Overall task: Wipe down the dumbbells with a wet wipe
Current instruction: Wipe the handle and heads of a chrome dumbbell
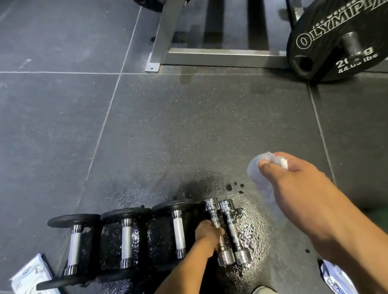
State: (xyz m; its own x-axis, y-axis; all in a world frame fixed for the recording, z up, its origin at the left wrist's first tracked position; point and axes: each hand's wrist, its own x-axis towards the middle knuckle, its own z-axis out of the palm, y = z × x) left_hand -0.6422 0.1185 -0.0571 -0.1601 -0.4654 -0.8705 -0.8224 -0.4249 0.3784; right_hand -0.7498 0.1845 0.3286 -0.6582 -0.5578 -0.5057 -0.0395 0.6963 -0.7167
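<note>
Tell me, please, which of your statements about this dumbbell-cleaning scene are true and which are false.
1. The left hand grips the handle of a chrome dumbbell. True.
2. The right hand holds nothing. False: it pinches a white wipe.
3. Five dumbbells lie side by side on the floor. True.
4. The floor under the dumbbells is dry. False: it is wet and glistening there.
5. The weight plate lies flat among the dumbbells. False: it stands upright at the upper right, apart from them.
</note>
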